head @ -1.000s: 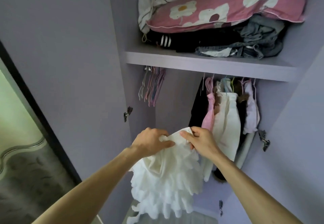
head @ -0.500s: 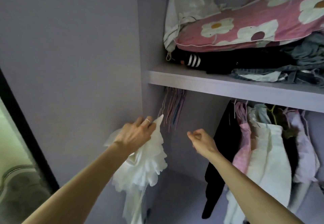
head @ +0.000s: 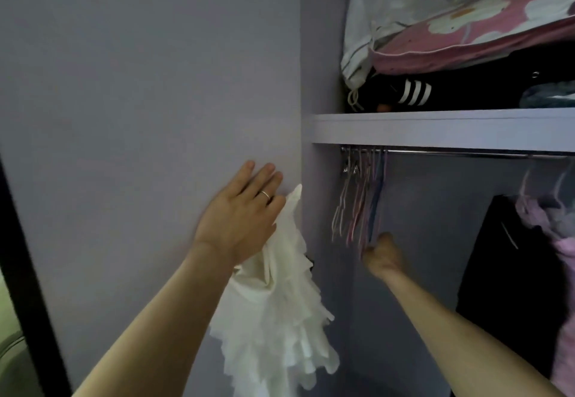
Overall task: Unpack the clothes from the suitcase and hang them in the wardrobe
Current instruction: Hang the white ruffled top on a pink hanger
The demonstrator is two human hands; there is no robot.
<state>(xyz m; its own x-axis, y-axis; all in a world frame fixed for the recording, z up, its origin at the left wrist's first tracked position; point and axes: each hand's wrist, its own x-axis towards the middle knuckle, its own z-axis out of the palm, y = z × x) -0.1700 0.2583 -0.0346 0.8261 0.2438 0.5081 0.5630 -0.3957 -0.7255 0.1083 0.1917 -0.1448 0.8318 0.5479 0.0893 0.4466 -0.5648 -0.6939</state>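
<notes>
Your left hand point(head: 239, 216) lies flat against the lilac wardrobe door point(head: 140, 85), fingers straight and slightly spread, a thin ring point(head: 265, 194) on 1 of them. The white ruffled garment point(head: 280, 319) hangs from under that palm, its tiers falling down along the door's edge beside your forearm (your thumb is hidden behind the cloth, so whether it pinches the fabric or the palm merely presses it to the door cannot be told).

Your right hand point(head: 384, 255) reaches up inside the wardrobe to the lower ends of the empty hangers point(head: 357, 203). It is blurred, and you cannot tell whether its fingers have closed on a hanger or only touch them.

The hangers are bunched at the left end of the metal rail point(head: 466, 152), which runs just under the shelf point(head: 435, 127). Further right on the rail hang a black garment point(head: 510, 272) and a pink garment point(head: 563, 319) beside it.

On the shelf, a pink flowered pillow point(head: 466, 39) lies on top of a folded black item with 3 white stripes point(head: 413, 91).
</notes>
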